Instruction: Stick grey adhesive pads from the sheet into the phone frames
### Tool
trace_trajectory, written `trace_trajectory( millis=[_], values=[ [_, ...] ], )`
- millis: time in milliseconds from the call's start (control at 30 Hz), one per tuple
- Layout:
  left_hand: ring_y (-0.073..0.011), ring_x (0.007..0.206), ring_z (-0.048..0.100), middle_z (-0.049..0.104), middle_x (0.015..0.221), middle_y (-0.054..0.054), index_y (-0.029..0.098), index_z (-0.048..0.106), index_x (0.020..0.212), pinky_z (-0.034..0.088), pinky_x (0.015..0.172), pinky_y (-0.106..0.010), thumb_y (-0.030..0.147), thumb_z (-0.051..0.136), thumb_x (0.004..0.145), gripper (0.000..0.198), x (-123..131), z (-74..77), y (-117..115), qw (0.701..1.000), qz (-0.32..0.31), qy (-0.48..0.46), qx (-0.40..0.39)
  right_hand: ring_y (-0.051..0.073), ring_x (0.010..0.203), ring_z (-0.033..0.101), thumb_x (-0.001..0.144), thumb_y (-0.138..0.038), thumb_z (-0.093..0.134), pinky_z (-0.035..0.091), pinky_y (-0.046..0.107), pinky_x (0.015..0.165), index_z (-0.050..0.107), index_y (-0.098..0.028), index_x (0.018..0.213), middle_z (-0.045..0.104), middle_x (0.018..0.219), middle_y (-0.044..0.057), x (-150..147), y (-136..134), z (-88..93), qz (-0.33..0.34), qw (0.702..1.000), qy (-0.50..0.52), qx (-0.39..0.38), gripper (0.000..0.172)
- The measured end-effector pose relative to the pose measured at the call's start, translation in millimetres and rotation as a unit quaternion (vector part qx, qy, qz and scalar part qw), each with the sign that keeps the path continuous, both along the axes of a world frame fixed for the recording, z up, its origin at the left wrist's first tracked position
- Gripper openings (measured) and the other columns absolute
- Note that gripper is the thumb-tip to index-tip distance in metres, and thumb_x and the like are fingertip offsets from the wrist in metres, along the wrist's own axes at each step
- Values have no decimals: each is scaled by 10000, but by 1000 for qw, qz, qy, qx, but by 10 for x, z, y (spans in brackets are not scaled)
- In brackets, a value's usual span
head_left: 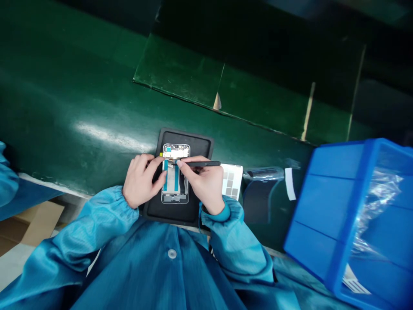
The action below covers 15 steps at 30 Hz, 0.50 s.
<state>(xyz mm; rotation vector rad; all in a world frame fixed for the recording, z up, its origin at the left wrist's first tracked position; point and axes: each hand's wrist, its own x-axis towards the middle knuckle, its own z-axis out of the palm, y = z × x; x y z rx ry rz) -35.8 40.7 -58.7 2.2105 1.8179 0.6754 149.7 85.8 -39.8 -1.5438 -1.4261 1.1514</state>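
Note:
An opened smartphone (171, 189) lies on a black tray (155, 210), its circuit board (177, 153) bared at the top and blue strips running down its middle. My left hand (142, 178) is at the phone's left side, with bent index finger and thumb gripping its edge. Between the thumb and fingers of my right hand (208, 181) is a slim black stick-like tool (204, 163), held nearly level. Its tip reaches the phone just below the board; whether it is tweezers or a pry stick I cannot tell.
A printed white sheet (237, 176) lies right of the tray, by a dark piece with clear film (258, 196) and a white strip (290, 184). A large blue bin (325, 193) containing clear plastic stands farther right. Another person's blue sleeve (7, 178) shows at left.

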Motion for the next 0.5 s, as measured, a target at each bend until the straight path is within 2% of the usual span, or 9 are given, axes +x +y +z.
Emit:
trace_trajectory(
  millis=[233, 500],
  values=[
    [-250, 906, 556, 592, 1022, -108, 182, 638, 1227, 457, 804, -399, 340, 540, 947, 336, 7, 11, -3, 1000, 1, -6, -9, 174, 615, 685, 804, -366, 785, 544, 287, 560, 765, -201, 803, 768, 747, 41, 11, 2, -15, 5, 1000, -26, -2, 166],
    [-249, 899, 550, 589, 1013, -111, 166, 642, 1220, 453, 790, -393, 327, 539, 947, 334, 5, 11, -4, 1000, -2, 6, -3, 174, 635, 686, 814, -353, 783, 542, 281, 569, 774, -205, 803, 774, 779, 45, 8, -1, -2, 6, 1000, -9, -4, 149]
  ],
)
